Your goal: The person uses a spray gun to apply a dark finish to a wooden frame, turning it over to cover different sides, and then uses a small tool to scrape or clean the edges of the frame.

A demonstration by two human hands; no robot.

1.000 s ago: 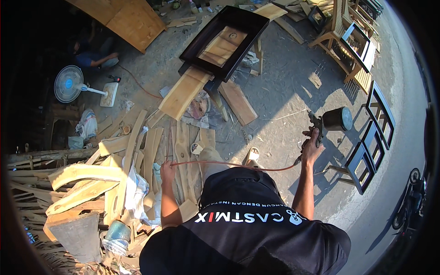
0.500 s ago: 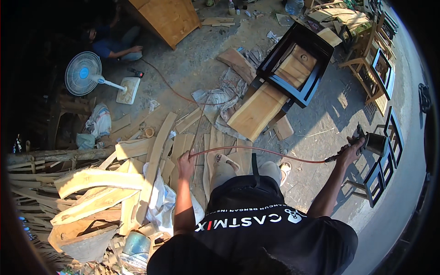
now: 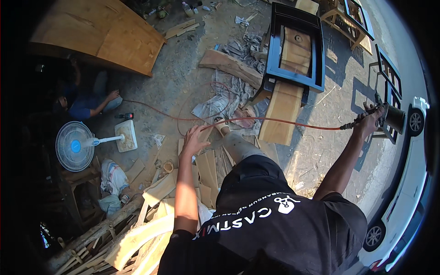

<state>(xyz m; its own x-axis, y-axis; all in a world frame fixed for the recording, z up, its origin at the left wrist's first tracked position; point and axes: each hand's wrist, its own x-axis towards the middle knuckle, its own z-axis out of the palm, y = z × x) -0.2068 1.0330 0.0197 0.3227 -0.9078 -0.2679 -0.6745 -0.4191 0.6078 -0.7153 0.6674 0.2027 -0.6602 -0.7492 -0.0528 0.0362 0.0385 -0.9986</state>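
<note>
My right hand (image 3: pixel 370 120), out to the right, is wrapped round a spray gun (image 3: pixel 379 110) with a dark cylindrical cup. From its grip a red air hose (image 3: pixel 279 121) runs across in front of me to my left hand (image 3: pixel 194 141). My left fingers hold the hose loosely, with the thumb standing apart. Beyond that hand the hose lies in loops on the ground and runs to the far left. Ahead stands a dark-painted wooden frame piece (image 3: pixel 297 78) with a natural wood panel inside, above a bare plank (image 3: pixel 280 114).
A co-worker (image 3: pixel 85 103) sits on the ground at far left, beside a large wooden cabinet (image 3: pixel 101 34). Near them is a white standing fan (image 3: pixel 75 145). Cut boards (image 3: pixel 142 238) pile up at near left. Dark frames (image 3: pixel 387 68) stand on the right, and a white car (image 3: pixel 403 192) is on the road.
My view has turned right and moved forward, bringing the white car into sight. The spray gun stays in my right hand. My left hand's grip on the hose has loosened, its thumb spreading.
</note>
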